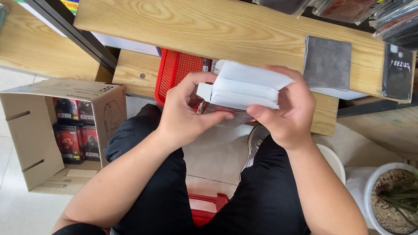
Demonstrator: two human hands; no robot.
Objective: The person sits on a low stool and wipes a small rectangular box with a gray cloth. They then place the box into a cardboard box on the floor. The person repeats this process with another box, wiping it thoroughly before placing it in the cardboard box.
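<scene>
Head view: both hands hold a white box (pixel 246 87) at frame centre, just above the lap and in front of the lower wooden shelf (pixel 133 71). Box looks like thin, smooth card, flat and rectangular, w/ an open flap lifted at its top and a small tab sticking out on its left end. Long axis runs left-right across the frame; tab end points to frame left.

Left hand (pixel 188 112) comes up from lower left, forearm angled toward centre, wrist bent; fingers curled around the box's left end, thumb pressed along the lower front edge. Right hand (pixel 289 109) comes from lower right, fingers wrapped over the box's right end and top, thumb pointing left along the bottom edge. Both grips closed on the box; thumb tips are near each other under it.

Around: a red mesh plastic basket (pixel 177 75) sits behind the left hand, partly hidden. Upper shelf (pixel 189 22) is pale grained wood; a grey square cloth-like pad (pixel 327 63) lies on it at upper right. Open brown cardboard carton (pixel 33 125) at left on the tiled floor, w/ dark red packs (pixel 73 134) inside. White round pot (pixel 399 201) w/ soil and green leaves at right. Person wears black trousers.
</scene>
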